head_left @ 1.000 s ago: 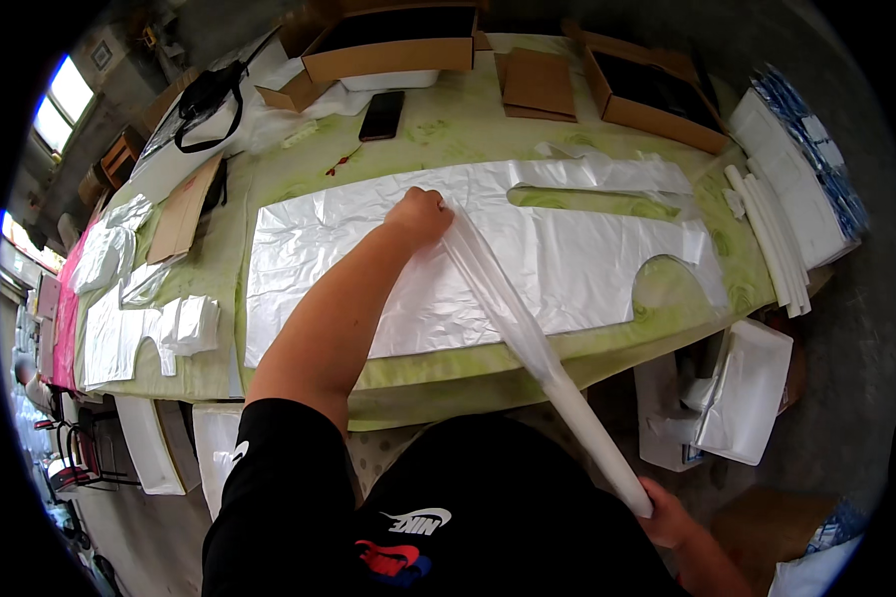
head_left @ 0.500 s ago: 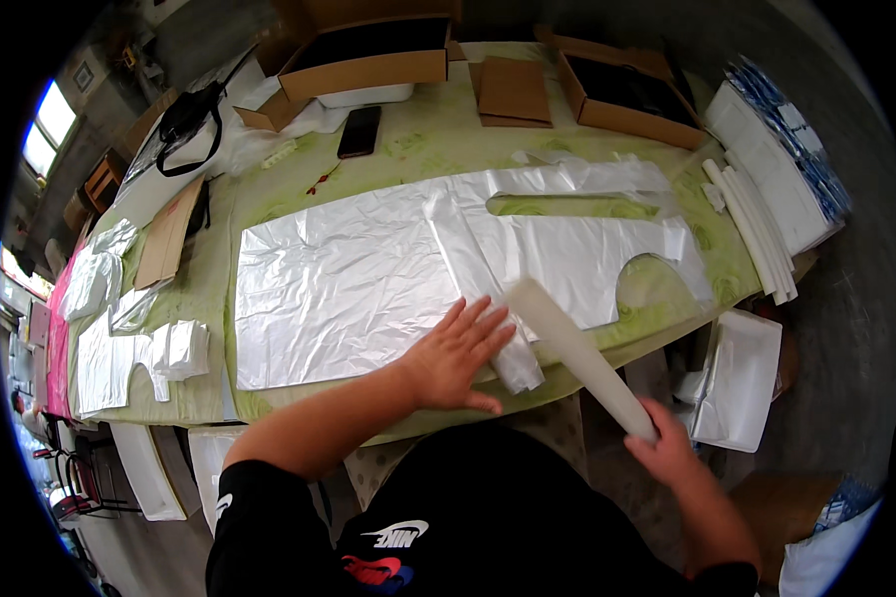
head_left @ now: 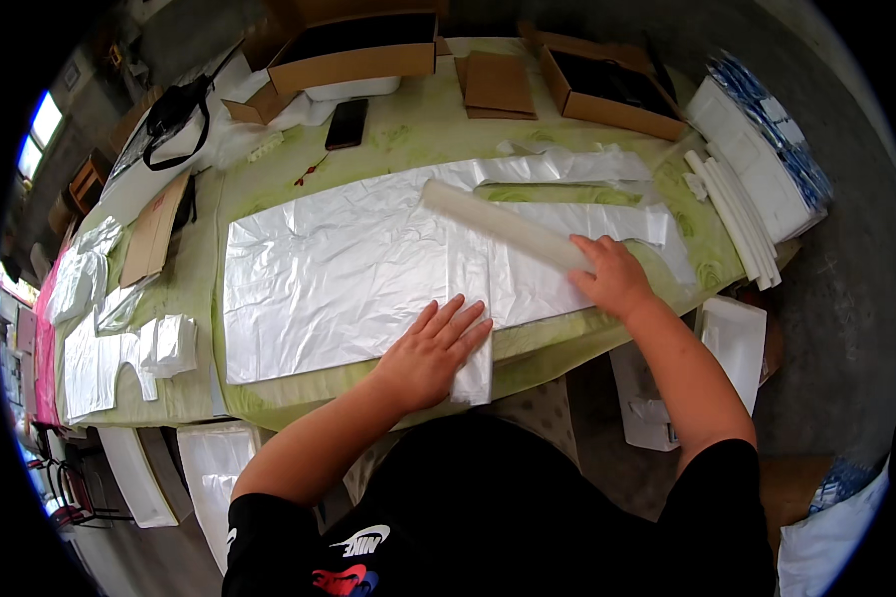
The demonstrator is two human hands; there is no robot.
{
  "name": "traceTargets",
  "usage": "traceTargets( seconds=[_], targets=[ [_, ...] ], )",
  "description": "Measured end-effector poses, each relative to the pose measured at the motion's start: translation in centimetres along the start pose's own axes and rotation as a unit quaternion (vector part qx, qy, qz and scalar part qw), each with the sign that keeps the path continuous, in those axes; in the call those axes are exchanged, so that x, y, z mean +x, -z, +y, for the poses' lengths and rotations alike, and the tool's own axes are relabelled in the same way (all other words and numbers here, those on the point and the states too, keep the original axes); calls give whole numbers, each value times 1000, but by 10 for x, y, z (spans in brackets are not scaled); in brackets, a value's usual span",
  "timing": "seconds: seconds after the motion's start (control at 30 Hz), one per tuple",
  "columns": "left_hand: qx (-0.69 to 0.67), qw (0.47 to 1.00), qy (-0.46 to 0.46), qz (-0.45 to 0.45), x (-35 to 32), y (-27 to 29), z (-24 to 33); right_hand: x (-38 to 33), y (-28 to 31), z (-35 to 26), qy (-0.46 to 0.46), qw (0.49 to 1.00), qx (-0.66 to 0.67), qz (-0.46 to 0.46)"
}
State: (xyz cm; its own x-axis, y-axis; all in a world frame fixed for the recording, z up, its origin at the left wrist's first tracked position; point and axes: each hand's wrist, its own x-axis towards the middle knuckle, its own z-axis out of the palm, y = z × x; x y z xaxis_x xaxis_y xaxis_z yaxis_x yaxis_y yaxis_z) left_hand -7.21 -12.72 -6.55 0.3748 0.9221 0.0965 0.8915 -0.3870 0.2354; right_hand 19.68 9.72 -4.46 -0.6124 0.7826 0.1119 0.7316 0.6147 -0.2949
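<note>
White tube (head_left: 505, 227), one, in right hand (head_left: 613, 279), one phone (head_left: 346, 124)

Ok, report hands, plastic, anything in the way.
Left hand spread flat on folded plastic strip. Right hand gripping pale rod, slanted over plastic sheet. Phone beyond sheet, away from both hands.

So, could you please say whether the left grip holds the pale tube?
No, the right grip holds the tube, while the left grip lies open on white plastic.

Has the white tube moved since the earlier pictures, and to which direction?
Yes: away from the person and leftward. Earlier, the tube crossed the near edge of the green-covered table; now it is wholly beyond that edge, over the plastic sheet.
</note>
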Motion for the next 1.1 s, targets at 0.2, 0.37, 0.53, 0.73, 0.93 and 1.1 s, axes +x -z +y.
traceTargets(
  seconds=[0.2,0.37,0.53,0.73,0.93,1.1],
  targets=[
    [-13,999,29,-11,0,-2,6,-24,-22,-34,237,958,-29,159],
    [18,992,115,55,1,-8,17,-55,-42,-71,236,971,19,40],
    [-10,992,123,13,0,-6,10,-35,-41,-50,165,967,-59,185],
    [-4,991,131,-1,3,-1,14,16,-20,-9,-6,999,-16,30],
    [4,992,125,17,3,-2,14,19,-28,15,93,966,-133,200],
    [-2,992,123,16,3,-5,15,-50,-37,-63,315,945,76,50]
  ],
)
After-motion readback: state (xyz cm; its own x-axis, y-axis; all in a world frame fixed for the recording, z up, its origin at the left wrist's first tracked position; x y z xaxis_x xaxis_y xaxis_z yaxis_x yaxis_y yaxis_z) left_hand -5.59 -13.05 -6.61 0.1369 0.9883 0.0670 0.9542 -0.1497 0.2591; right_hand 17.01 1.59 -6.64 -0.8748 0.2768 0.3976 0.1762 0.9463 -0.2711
